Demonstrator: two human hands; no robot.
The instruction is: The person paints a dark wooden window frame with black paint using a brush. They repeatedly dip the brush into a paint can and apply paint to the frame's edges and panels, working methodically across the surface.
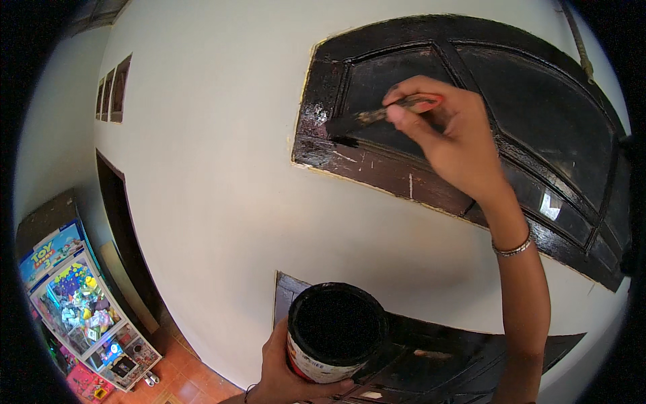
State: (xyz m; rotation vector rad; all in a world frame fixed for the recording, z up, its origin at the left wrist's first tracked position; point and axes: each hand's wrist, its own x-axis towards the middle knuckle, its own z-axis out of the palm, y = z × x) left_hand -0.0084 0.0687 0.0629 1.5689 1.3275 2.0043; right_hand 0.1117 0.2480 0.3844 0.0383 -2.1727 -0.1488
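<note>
Head view: left hand (279,370) wrapped round paint can (319,367), fingers curled against its side; can open-topped, held low in front of wall (215,202), black paint (338,323) inside, exact level hard to tell. Right hand (461,138) pinching brush (370,117) between thumb and fingers, dark bristles at lower left corner of arched wooden frame (380,170). Lower left: glass-fronted cabinet (50,254), colorful toys (84,303) inside.

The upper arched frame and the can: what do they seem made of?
Arched frame: probably wood, judging by its moulded rails; shiny black, with duller brown along the bottom. Can: metal or plastic, the look leaves this open; round, smudged pale wall, black-coated rim.
</note>
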